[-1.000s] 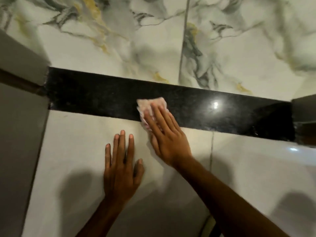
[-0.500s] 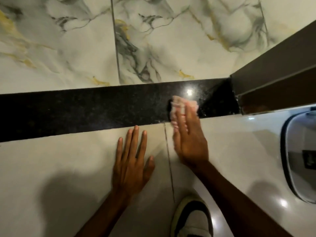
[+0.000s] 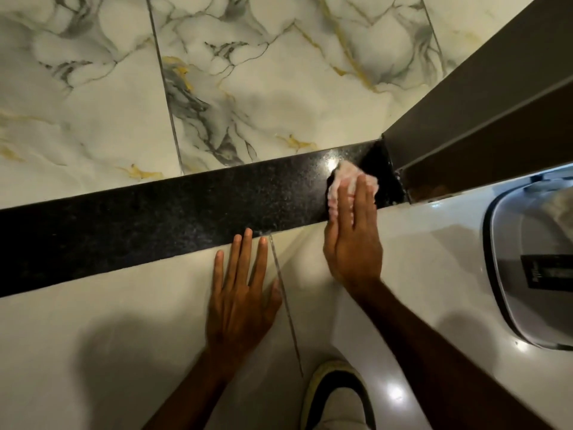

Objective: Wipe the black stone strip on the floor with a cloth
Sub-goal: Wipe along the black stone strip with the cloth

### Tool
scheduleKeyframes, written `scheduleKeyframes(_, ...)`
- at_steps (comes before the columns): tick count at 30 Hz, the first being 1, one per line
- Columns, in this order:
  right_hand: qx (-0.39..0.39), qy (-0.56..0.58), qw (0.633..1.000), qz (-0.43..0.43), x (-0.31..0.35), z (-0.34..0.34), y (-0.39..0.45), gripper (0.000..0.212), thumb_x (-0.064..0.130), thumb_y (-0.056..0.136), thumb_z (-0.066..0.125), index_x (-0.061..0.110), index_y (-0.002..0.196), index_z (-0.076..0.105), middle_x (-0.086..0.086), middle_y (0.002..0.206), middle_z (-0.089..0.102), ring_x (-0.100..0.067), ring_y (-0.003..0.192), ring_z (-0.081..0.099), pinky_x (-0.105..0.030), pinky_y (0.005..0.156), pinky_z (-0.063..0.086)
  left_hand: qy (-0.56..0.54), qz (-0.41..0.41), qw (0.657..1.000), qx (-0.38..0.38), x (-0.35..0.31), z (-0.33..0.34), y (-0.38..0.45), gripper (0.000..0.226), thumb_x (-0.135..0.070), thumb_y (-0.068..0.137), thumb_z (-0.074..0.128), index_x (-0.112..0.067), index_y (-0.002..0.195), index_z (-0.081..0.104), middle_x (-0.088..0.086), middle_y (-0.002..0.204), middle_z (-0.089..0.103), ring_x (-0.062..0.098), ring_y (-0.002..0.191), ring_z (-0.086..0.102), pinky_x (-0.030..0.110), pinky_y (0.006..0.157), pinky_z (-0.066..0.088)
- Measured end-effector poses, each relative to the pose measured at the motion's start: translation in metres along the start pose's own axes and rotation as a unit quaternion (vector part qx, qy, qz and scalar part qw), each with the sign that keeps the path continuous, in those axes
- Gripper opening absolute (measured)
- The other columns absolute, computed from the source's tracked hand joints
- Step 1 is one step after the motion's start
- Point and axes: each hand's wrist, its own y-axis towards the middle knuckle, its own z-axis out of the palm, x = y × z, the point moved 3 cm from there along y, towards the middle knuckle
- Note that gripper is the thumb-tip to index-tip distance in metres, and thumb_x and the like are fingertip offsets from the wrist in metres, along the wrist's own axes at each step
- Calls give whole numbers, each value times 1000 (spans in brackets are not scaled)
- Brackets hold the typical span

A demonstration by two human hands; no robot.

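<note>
A black speckled stone strip (image 3: 161, 212) runs across the floor between marbled tiles and plain cream tiles. My right hand (image 3: 353, 240) lies flat on a crumpled pinkish-white cloth (image 3: 339, 181), pressing it onto the strip near its right end, close to the dark door frame. My left hand (image 3: 242, 293) rests flat on the cream tile just below the strip, fingers spread, holding nothing; its fingertips reach the strip's near edge.
A dark brown door frame (image 3: 483, 113) closes off the strip at the right. A white and grey appliance (image 3: 533, 268) stands at the right edge. The toe of a shoe (image 3: 336, 395) shows at the bottom. Marbled tiles (image 3: 248, 72) lie beyond the strip.
My right hand has slid the cloth to the right along the strip, from the middle to the end by the door frame. The view shifted right with it; my left hand stays flat.
</note>
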Motion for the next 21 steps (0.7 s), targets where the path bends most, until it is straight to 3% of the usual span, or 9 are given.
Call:
scheduleKeyframes(3,-2,31,998,51,12,-1,57,62,34,116,26,11,171,11,-19,181,6,-35,168,4,-56,135,29,-15,8,1000,-11,0,0,1,73,-51,112,32,-16,175,17,18,183,16,32,171,13,55,139,11)
scheduleKeyframes(6,33,60,997,-23,40,7,75,72,31,112,45,15,172,9,-11,181,-6,-35,169,-2,-57,127,44,-50,-3,999,3,2,-6,6,71,-46,110,33,-12,172,27,20,181,22,34,169,19,57,138,14)
scheduleKeyframes(9,91,45,993,-65,57,3,31,82,7,108,56,14,172,6,-10,180,-10,-30,168,-11,-48,129,44,-82,-13,995,57,3,-26,0,69,-43,110,30,-8,168,33,20,178,24,38,166,23,58,136,13)
scheduleKeyframes(12,197,57,979,-12,48,-32,-40,92,-6,104,50,23,171,-5,-9,181,-14,-29,169,-8,-41,127,46,-77,10,990,119,2,-73,-21,70,-47,110,27,-9,169,26,19,179,20,39,167,21,60,135,14)
scheduleKeyframes(16,336,137,916,172,36,-142,-103,73,-2,107,47,22,171,21,-7,182,8,-30,167,21,-45,131,35,-63,13,978,200,-13,-193,-42,86,-71,105,3,-17,172,5,12,182,11,28,169,8,49,136,6)
scheduleKeyframes(18,323,163,909,207,47,-218,-121,65,1,107,50,21,167,34,-6,180,17,-28,165,26,-43,131,33,-63,33,975,210,-36,-266,-48,91,-72,105,1,-12,172,15,16,180,22,31,167,17,52,135,15)
scheduleKeyframes(21,231,214,928,197,60,-349,-135,59,3,107,53,17,163,41,-1,178,25,-19,167,20,-36,138,24,-62,112,966,226,-97,-375,-48,87,-66,110,9,-5,168,32,21,174,35,40,161,36,59,129,34)
